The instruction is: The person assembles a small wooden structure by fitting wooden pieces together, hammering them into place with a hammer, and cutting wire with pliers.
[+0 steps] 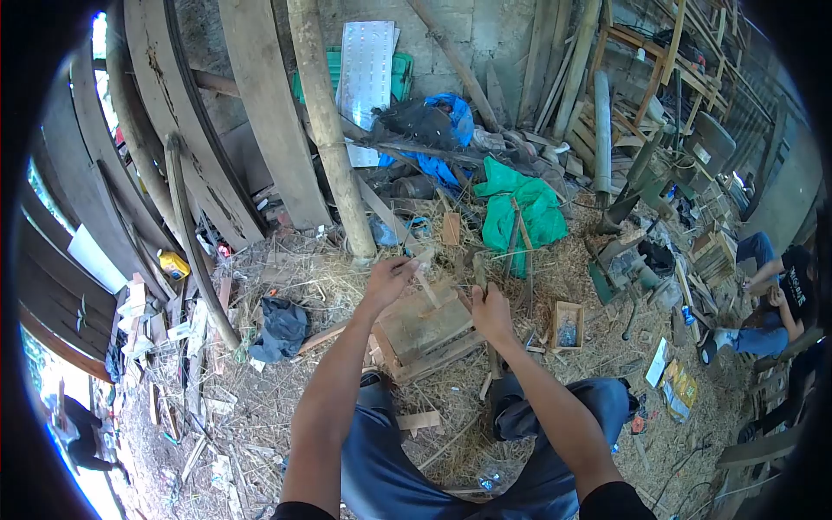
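Observation:
My left hand [390,282] is closed, its fingertips at the upper end of a pale wood strip [429,290]. The strip slants down onto a low wooden block [425,329] between my feet. My right hand [491,314] wraps round the wooden handle of a hammer [479,273], just right of the block. The hammer's small dark head points away from me, and the handle's lower end shows below my fist. What lies inside my left fingers is partly hidden.
A small wooden box [568,326] with small bits inside stands to the right. A green plastic sheet [520,212] lies ahead, a dark cloth [279,329] to the left. A bamboo post [334,139] rises ahead. A seated person [780,299] is at far right. Straw and scraps litter the ground.

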Demonstrator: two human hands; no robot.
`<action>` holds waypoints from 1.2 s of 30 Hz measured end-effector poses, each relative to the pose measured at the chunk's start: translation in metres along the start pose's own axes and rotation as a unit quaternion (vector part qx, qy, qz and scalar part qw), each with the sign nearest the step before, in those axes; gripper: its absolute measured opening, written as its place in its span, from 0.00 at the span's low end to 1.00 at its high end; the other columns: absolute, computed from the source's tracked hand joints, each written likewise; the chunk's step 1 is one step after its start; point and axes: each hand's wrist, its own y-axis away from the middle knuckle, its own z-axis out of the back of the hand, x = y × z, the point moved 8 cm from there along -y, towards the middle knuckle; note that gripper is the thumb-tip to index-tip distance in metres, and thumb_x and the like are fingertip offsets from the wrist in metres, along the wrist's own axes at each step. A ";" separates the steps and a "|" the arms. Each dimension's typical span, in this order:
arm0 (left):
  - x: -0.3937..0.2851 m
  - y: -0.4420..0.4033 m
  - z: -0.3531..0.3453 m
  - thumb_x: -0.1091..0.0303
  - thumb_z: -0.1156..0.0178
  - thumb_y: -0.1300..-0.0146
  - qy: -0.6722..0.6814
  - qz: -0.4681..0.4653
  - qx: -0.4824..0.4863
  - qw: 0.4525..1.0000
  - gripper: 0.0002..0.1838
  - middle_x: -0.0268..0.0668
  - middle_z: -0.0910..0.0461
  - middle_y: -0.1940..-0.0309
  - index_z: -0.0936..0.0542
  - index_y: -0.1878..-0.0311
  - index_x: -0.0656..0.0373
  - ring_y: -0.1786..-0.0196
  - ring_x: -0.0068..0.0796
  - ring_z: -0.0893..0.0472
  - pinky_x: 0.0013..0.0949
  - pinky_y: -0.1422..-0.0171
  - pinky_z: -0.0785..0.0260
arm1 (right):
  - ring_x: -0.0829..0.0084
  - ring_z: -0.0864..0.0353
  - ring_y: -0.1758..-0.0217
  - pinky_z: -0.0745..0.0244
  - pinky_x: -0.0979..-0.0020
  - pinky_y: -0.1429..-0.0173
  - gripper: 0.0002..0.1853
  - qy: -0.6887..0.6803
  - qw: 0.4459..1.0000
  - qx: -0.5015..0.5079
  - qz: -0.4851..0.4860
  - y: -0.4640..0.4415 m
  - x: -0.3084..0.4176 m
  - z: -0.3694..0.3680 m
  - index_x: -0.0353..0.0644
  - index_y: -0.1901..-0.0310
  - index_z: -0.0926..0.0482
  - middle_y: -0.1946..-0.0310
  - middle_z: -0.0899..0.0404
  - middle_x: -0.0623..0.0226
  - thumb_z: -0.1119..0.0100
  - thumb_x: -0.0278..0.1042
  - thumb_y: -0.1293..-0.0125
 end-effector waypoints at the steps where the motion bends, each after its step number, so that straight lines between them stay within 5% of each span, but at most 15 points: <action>1: 0.005 0.001 0.001 0.55 0.40 0.36 0.053 0.026 -0.008 0.998 0.20 0.36 0.18 0.68 0.18 0.55 0.65 0.66 0.21 0.22 0.27 0.60 0.29 | 0.35 0.25 0.58 0.32 0.46 0.55 0.18 0.000 1.000 0.000 0.001 -0.002 -0.006 -0.002 0.29 0.60 0.29 0.69 0.23 0.36 0.52 0.41 0.31; 4: 0.018 0.002 0.008 0.54 0.42 0.34 0.099 0.055 -0.023 0.993 0.20 0.35 0.19 0.72 0.18 0.56 0.65 0.70 0.20 0.23 0.26 0.65 0.29 | 0.39 0.23 0.64 0.31 0.52 0.60 0.19 0.009 1.000 -0.023 0.016 -0.001 -0.008 0.000 0.31 0.63 0.28 0.72 0.22 0.42 0.49 0.45 0.31; 7: 0.016 0.000 0.011 0.54 0.44 0.33 0.148 0.081 -0.031 0.985 0.20 0.36 0.20 0.75 0.19 0.59 0.65 0.72 0.21 0.22 0.26 0.68 0.29 | 0.37 0.23 0.57 0.30 0.49 0.55 0.22 -0.016 0.999 0.027 -0.006 0.003 -0.006 -0.003 0.29 0.59 0.28 0.67 0.22 0.38 0.47 0.47 0.34; 12: 0.008 -0.001 0.003 0.52 0.47 0.32 0.250 0.142 -0.034 0.957 0.20 0.34 0.23 0.79 0.20 0.63 0.62 0.77 0.23 0.23 0.27 0.71 0.31 | 0.50 0.18 0.62 0.28 0.55 0.59 0.22 -0.053 0.997 0.014 0.048 -0.001 -0.001 -0.012 0.33 0.61 0.27 0.69 0.20 0.47 0.39 0.49 0.39; 18: 0.008 0.002 -0.001 0.50 0.48 0.32 0.294 0.181 -0.028 0.938 0.20 0.36 0.22 0.74 0.22 0.62 0.61 0.72 0.27 0.22 0.30 0.65 0.28 | 0.59 0.20 0.68 0.28 0.62 0.60 0.18 -0.121 0.992 -0.030 0.035 -0.005 -0.009 -0.007 0.34 0.62 0.26 0.70 0.20 0.55 0.33 0.40 0.42; 25: -0.005 -0.003 -0.017 0.59 0.38 0.37 0.409 0.129 -0.005 0.903 0.20 0.36 0.23 0.58 0.29 0.49 0.61 0.59 0.28 0.22 0.33 0.57 0.26 | 0.64 0.20 0.69 0.28 0.64 0.61 0.16 -0.170 0.984 -0.061 0.011 -0.008 -0.018 -0.007 0.34 0.65 0.24 0.73 0.20 0.58 0.31 0.39 0.44; 27: 0.000 0.001 -0.028 0.62 0.36 0.38 0.425 0.122 0.001 0.897 0.23 0.36 0.23 0.56 0.32 0.45 0.61 0.56 0.28 0.22 0.34 0.55 0.25 | 0.77 0.29 0.82 0.33 0.70 0.77 0.14 -0.212 0.975 -0.053 0.025 -0.015 -0.032 -0.019 0.37 0.64 0.28 0.80 0.27 0.71 0.33 0.36 0.41; 30: -0.007 0.010 -0.037 0.65 0.36 0.39 0.428 0.151 0.001 0.891 0.26 0.37 0.23 0.55 0.35 0.43 0.61 0.54 0.30 0.21 0.35 0.54 0.25 | 0.78 0.30 0.87 0.35 0.70 0.83 0.15 -0.134 0.989 -0.055 0.036 -0.012 -0.032 -0.016 0.37 0.64 0.27 0.80 0.25 0.69 0.36 0.41 0.39; 31: -0.003 0.009 -0.035 0.66 0.37 0.38 0.436 0.150 -0.020 0.887 0.26 0.38 0.23 0.54 0.36 0.42 0.61 0.54 0.31 0.20 0.35 0.55 0.25 | 0.78 0.30 0.87 0.35 0.70 0.83 0.15 -0.134 0.989 -0.056 0.036 -0.013 -0.031 -0.014 0.37 0.64 0.27 0.80 0.25 0.69 0.36 0.41 0.39; 33: 0.004 0.003 -0.031 0.66 0.37 0.38 0.443 0.150 -0.041 0.883 0.26 0.39 0.23 0.53 0.38 0.41 0.62 0.54 0.31 0.20 0.34 0.55 0.25 | 0.56 0.17 0.65 0.26 0.60 0.59 0.18 -0.169 0.983 -0.019 -0.067 -0.014 -0.047 -0.020 0.32 0.64 0.23 0.71 0.18 0.52 0.39 0.43 0.40; 34: 0.010 0.000 -0.025 0.67 0.38 0.37 0.414 0.147 -0.058 0.896 0.25 0.40 0.22 0.54 0.37 0.41 0.62 0.57 0.31 0.19 0.34 0.57 0.24 | 0.56 0.17 0.65 0.26 0.60 0.59 0.18 -0.169 0.983 -0.019 -0.068 -0.013 -0.048 -0.019 0.32 0.64 0.23 0.71 0.18 0.52 0.39 0.43 0.40; 36: 0.017 -0.001 -0.016 0.68 0.38 0.37 0.384 0.143 -0.077 0.909 0.24 0.40 0.22 0.56 0.36 0.42 0.62 0.59 0.31 0.19 0.33 0.58 0.24 | 0.48 0.18 0.62 0.25 0.54 0.57 0.19 0.051 0.999 0.004 -0.007 -0.012 -0.045 -0.018 0.30 0.61 0.23 0.68 0.19 0.44 0.44 0.42 0.38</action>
